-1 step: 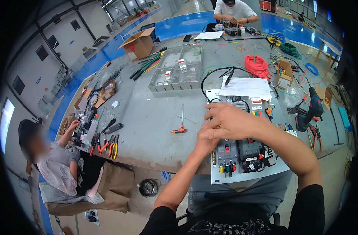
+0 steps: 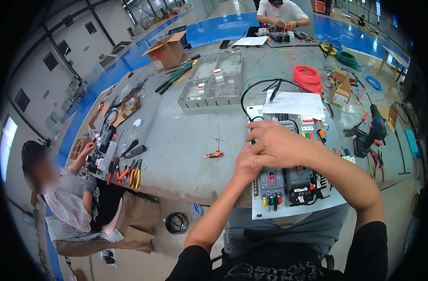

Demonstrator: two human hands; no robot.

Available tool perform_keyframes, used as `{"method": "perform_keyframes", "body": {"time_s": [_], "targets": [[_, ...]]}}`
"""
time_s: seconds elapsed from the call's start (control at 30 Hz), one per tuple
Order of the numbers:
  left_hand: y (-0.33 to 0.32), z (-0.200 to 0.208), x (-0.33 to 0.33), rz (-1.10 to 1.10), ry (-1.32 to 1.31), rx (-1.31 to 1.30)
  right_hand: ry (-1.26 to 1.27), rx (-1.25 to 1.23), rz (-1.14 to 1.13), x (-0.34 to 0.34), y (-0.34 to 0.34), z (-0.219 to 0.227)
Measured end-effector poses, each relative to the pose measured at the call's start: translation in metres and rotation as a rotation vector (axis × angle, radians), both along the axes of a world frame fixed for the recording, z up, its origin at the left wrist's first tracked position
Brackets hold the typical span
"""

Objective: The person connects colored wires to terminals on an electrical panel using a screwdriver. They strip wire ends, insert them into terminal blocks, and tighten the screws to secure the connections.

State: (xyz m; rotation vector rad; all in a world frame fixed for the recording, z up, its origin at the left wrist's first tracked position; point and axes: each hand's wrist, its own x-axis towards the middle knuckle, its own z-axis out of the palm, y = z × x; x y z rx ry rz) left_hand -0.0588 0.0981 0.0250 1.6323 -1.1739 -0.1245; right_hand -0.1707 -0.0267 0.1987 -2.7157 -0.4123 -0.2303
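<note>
A pale metal mounting plate (image 2: 259,210) lies at the table's near edge, fitted with electrical parts. On its near half are a grey circuit breaker (image 2: 271,180) with yellow, green and red terminal covers and a second dark grey breaker unit (image 2: 300,180). My left hand (image 2: 248,166) is closed at the plate's left edge. Above and against it, my right hand (image 2: 280,146) curls its fingers over the same spot. Whatever the fingers pinch is hidden behind them. A black cable (image 2: 243,99) arches from the plate's far left corner. A paper sheet (image 2: 296,104) covers the plate's far end.
Left of my hands lies an orange-handled screwdriver (image 2: 215,154). Beyond it sits a clear-lidded grey box (image 2: 188,104). A red wire coil (image 2: 307,78), a cordless drill (image 2: 374,126) and an open carton (image 2: 340,89) lie right. Co-workers sit at left and far side; pliers (image 2: 136,174) lie by the left one.
</note>
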Motion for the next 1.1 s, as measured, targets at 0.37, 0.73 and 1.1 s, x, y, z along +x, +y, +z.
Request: {"method": "perform_keyframes", "body": {"time_s": [0.37, 0.73, 1.1], "targets": [[0.011, -0.017, 0.010, -0.188, -0.008, -0.069, -0.236, 0.062, -0.056, -0.019, -0.032, -0.023], [0.014, -0.015, -0.001, 0.037, -0.052, -0.081, 0.232, 0.099, -0.341, -0.023, -0.059, -0.039], [0.000, -0.022, -0.007, 0.094, -0.054, -0.152, 0.043, 0.255, -0.177, 0.015, -0.058, -0.103]]}}
